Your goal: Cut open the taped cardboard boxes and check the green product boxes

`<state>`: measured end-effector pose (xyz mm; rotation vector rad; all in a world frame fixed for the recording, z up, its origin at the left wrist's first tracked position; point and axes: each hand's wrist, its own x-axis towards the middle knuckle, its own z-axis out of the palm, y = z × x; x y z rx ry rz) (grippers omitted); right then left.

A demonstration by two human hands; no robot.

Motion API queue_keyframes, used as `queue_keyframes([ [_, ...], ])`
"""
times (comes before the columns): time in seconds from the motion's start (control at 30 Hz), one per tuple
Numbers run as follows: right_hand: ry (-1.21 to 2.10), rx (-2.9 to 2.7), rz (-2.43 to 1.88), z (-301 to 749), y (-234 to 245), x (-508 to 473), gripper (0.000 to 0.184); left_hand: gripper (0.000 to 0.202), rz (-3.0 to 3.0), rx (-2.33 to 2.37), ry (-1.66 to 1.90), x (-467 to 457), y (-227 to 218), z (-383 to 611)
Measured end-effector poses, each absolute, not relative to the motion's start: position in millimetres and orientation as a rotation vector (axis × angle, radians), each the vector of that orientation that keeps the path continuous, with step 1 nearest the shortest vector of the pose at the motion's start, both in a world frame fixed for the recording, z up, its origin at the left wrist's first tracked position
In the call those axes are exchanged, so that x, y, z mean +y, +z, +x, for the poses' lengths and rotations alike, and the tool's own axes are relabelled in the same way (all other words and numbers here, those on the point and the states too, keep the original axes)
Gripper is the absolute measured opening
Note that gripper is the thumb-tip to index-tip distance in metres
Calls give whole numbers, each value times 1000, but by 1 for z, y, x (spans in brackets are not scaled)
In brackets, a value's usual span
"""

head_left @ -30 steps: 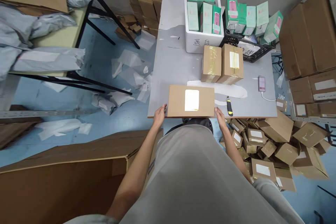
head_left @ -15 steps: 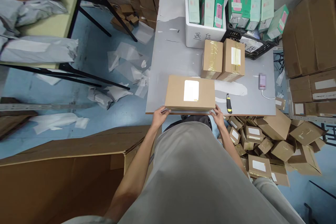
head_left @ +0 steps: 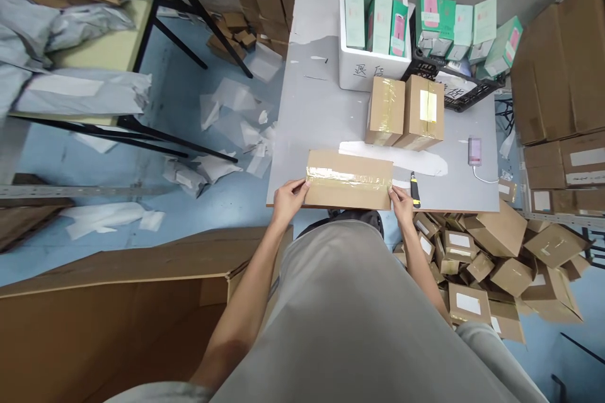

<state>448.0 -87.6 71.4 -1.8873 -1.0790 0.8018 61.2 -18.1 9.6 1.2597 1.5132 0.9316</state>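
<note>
A flat cardboard box [head_left: 348, 180] lies at the near edge of the grey table [head_left: 316, 113], with a strip of clear tape running along its upper face. My left hand [head_left: 288, 199] grips its left end, fingers curled round the corner. My right hand [head_left: 401, 203] grips its right end the same way. A black and yellow utility knife [head_left: 414, 189] lies on the table just right of the box, beside my right hand.
Two taped cardboard boxes [head_left: 406, 112] stand behind the box. A white foam bin [head_left: 373, 66] and a black crate [head_left: 466, 91] hold green cartons. A phone [head_left: 474, 151] lies at the right. Many small parcels [head_left: 477, 258] are piled on the floor at the right; large cardboard [head_left: 118, 308] lies at the left.
The box has been turned over toward me between my hands: its white label face no longer shows and a taped face is up.
</note>
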Motion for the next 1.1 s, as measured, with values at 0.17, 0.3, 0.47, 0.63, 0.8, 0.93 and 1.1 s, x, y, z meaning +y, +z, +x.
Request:
queue_keyframes([
  [0.17,821,-1115,-1875,455,58,-97,59,54,1117,1465,910,-24,-24,51],
  [0.3,883,-1115,-2016,458,42,-110,52,69,1037,1455,793,-38,-52,47],
  [0.47,979,-1111,-2059,449,25,-118,48,83,1043,1344,688,-50,-67,58],
  [0.63,1075,-1102,-2026,444,19,-113,46,64,1083,1373,653,-47,-62,71],
  [0.8,1119,-1064,-1987,452,23,-111,55,57,1104,1385,688,-44,-56,72],
  [0.93,1104,-1055,-1947,460,36,-107,62,71,1053,1288,763,-39,-43,67],
  [1.1,1061,-1004,-1830,459,55,-97,64,79,1055,1290,797,-30,-17,63],
])
